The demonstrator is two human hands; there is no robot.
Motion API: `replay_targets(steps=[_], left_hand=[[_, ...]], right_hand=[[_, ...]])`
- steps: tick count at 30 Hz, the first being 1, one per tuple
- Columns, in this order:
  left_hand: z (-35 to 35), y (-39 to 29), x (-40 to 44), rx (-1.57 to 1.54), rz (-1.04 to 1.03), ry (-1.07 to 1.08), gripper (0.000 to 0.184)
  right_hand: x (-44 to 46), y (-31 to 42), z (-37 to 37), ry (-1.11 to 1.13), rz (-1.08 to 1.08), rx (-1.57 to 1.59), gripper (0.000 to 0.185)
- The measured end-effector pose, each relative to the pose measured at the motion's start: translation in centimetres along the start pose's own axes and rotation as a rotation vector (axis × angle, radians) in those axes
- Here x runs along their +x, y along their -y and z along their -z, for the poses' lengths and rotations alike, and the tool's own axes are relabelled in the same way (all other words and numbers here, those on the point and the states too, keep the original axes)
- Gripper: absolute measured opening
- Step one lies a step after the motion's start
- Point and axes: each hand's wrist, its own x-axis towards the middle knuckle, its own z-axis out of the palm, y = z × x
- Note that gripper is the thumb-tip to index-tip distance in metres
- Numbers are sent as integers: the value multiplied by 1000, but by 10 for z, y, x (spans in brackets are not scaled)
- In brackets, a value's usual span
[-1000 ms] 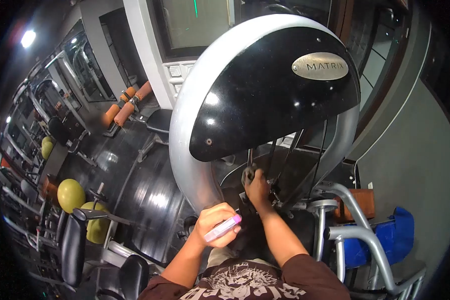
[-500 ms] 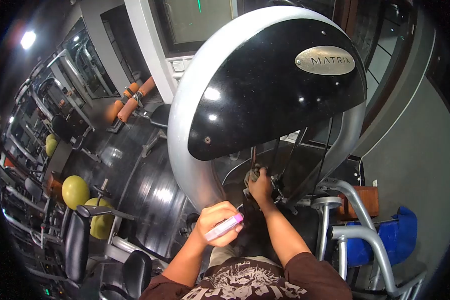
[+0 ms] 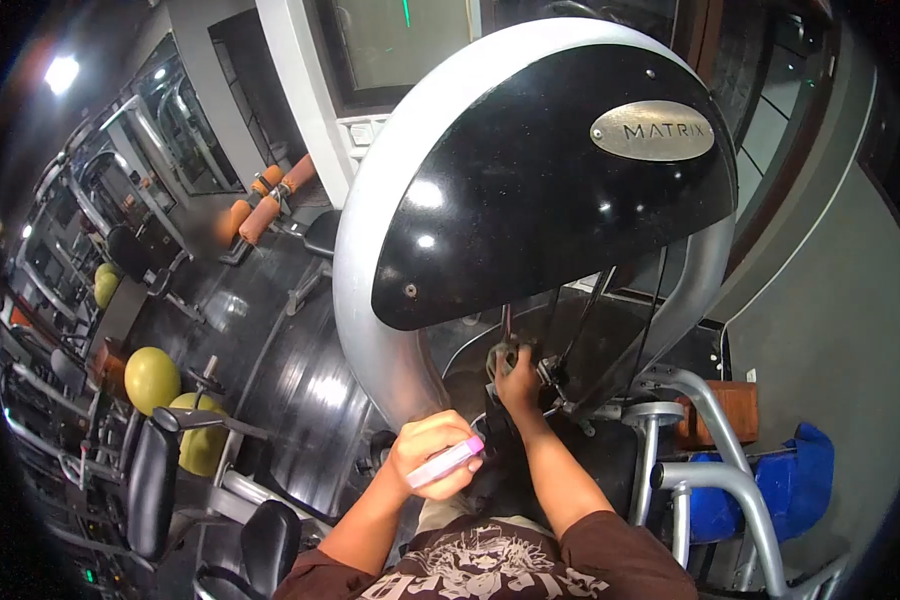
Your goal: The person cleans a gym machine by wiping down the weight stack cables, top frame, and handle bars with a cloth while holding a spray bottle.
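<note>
My left hand (image 3: pixel 435 450) is closed round a pale bottle with a pink cap (image 3: pixel 446 462), beside the lower end of the machine's curved silver frame (image 3: pixel 362 250). Farther forward, my right hand (image 3: pixel 517 380) holds a greyish cloth (image 3: pixel 505 358) against a thin metal rod (image 3: pixel 506 322) below the machine's black cover (image 3: pixel 530 190). Dark cables (image 3: pixel 582 322) run down just right of that hand. The cover carries an oval MATRIX badge (image 3: pixel 653 131). The fingertips of my right hand are partly hidden by the cloth and shadow.
Silver tube bars (image 3: pixel 720 480) stand at the right, near a blue object (image 3: pixel 795 485) and a brown wooden box (image 3: pixel 725 412). At the left are yellow-green balls (image 3: pixel 152 380) and a black padded seat (image 3: pixel 150 490). Orange rollers (image 3: pixel 260 218) lie farther back.
My right hand has shifted slightly along the rod with the cloth, and its fingers have changed pose. My left hand keeps the bottle in nearly the same place. The view has tilted a little.
</note>
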Motion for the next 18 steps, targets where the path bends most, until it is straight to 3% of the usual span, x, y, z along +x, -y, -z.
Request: replay_targets(steps=[3,5,7,10,11,14,18], left_hand=[[3,-2,1,-5,17,42,19],[5,-2,2,-13,31,59,19],[5,1,1,-21,22,56,20],[4,-1,0,-6,34,36,20],[3,-2,0,1,35,26,20],[2,-3,1,8,38,14,19],[-2,-2,2,-4,20,-2,18]], right_hand=[[-13,-104,-58,172,-123,82,55],[-4,-138,-75,273,-409,234,58],[1,-144,-77,371,-968,460,58],[15,-134,-87,542,-909,1088,45],[24,-111,-78,381,-1005,984,33],[27,-38,-16,432,-880,1277,29],[33,63,73,381,-666,1261,23]])
